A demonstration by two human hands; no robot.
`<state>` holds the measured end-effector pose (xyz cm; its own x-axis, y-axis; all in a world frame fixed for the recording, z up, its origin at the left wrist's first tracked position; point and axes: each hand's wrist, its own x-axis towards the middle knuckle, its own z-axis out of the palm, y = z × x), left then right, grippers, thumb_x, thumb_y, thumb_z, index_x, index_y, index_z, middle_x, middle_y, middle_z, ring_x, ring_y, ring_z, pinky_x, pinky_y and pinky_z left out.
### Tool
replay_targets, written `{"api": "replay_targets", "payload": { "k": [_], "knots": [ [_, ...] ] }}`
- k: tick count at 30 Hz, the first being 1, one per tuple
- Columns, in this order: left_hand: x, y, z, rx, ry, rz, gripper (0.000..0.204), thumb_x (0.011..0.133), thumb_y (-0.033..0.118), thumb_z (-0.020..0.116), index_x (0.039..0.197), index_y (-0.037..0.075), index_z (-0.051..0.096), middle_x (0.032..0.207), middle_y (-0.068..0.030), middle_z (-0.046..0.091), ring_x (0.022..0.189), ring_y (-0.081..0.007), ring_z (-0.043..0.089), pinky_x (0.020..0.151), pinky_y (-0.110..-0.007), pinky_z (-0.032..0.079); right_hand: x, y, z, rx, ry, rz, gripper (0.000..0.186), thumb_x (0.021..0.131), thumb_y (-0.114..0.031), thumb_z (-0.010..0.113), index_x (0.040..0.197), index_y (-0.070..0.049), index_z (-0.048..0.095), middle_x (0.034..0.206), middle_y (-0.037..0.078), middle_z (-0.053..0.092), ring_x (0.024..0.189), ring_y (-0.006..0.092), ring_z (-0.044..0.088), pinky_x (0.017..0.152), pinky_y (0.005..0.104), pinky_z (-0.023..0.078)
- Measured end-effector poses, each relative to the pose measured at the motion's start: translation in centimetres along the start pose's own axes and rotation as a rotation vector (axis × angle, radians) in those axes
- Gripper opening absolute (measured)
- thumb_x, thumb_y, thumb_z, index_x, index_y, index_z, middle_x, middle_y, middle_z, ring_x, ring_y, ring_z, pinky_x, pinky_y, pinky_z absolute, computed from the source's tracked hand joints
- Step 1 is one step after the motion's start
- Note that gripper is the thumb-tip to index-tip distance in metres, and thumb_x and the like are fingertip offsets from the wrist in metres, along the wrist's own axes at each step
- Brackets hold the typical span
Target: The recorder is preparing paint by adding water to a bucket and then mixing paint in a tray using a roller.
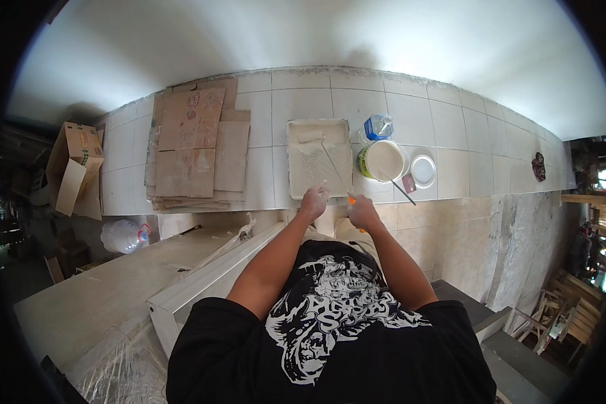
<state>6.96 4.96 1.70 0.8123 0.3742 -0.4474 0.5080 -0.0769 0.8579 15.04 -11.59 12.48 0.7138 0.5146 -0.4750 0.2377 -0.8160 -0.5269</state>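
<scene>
Right hand (363, 213) clenches an orange-handled paint roller (332, 161), its head inside the paint tray (290, 161); left hand (313, 200) meets the tray's near rim, its grip unclear. Just right stands an open paint bucket (363, 163), a round white lid (423, 172) beside it.

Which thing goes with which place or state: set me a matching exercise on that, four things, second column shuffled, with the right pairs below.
Things
1. Paint tray
2. Clear bottle with a blue label
3. Round white lid
4. Right hand

Places and states
A. Lying to the right of the open bucket
B. Closed around an orange handle
C. On the far side of the bucket, toward the wall
D. Between the flattened cardboard and the bucket

Pairs: 1-D, 2-C, 3-A, 4-B
</scene>
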Motion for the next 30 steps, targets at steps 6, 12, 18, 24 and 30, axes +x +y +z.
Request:
{"api": "replay_targets", "payload": {
  "k": [6, 12, 18, 24, 30],
  "knots": [
    [-1.3, -1.0, -0.6, -0.127, -0.019, 0.014, 0.050, 0.094, 0.020, 0.058, 0.140, 0.001, 0.053, 0.106, -0.0170, 0.073, 0.090, -0.0244, 0.069, 0.086, -0.033, 0.052, -0.6, 0.3, -0.5, -0.100, -0.019, 0.008, 0.040, 0.085, -0.011, 0.056, 0.121, 0.005, 0.062, 0.103, 0.032, 0.067, 0.101, 0.0475, 0.064, 0.090, 0.0513, 0.051],
    [-1.0, -0.1, -1.0, -0.104, -0.014, 0.032, 0.049, 0.095, 0.017, 0.055, 0.140, 0.000, 0.053, 0.102, -0.0155, 0.074, 0.082, -0.0227, 0.068, 0.081, -0.033, 0.053, -0.4, -0.2, 2.0, -0.023, -0.021, -0.003, 0.028, 0.082, -0.009, 0.058, 0.105, 0.004, 0.064, 0.104, 0.032, 0.067, 0.101, 0.0473, 0.064, 0.090, 0.0523, 0.052],
    [-1.1, 1.3, -1.1, -0.071, -0.116, -0.005, 0.051, 0.100, 0.016, 0.052, 0.147, -0.001, 0.044, 0.118, -0.0144, 0.071, 0.086, -0.0177, 0.067, 0.084, -0.030, 0.052, 0.2, 1.0, 0.1, -0.106, -0.031, 0.013, 0.024, 0.081, -0.009, 0.060, 0.100, 0.004, 0.064, 0.100, 0.032, 0.067, 0.098, 0.0483, 0.065, 0.087, 0.0539, 0.052],
    [-1.8, 2.4, -0.7, -0.084, -0.082, 0.039, 0.050, 0.096, 0.017, 0.054, 0.143, 0.001, 0.050, 0.110, -0.0143, 0.074, 0.083, -0.0192, 0.068, 0.080, -0.032, 0.053, 0.7, -0.5, 1.9, -0.053, -0.002, 0.035, 0.036, 0.085, -0.013, 0.060, 0.116, 0.004, 0.064, 0.101, 0.034, 0.066, 0.102, 0.0484, 0.064, 0.092, 0.0514, 0.052],
    [-1.3, 0.8, -1.0, -0.120, -0.049, 0.003, 0.049, 0.097, 0.018, 0.054, 0.143, 0.002, 0.051, 0.109, -0.0128, 0.074, 0.084, -0.0194, 0.069, 0.080, -0.032, 0.053, -1.7, -0.6, -0.7, 0.002, 0.003, 0.030, 0.040, 0.087, -0.014, 0.058, 0.123, 0.002, 0.063, 0.106, 0.033, 0.066, 0.104, 0.0480, 0.064, 0.095, 0.0506, 0.050]
  ]
}}
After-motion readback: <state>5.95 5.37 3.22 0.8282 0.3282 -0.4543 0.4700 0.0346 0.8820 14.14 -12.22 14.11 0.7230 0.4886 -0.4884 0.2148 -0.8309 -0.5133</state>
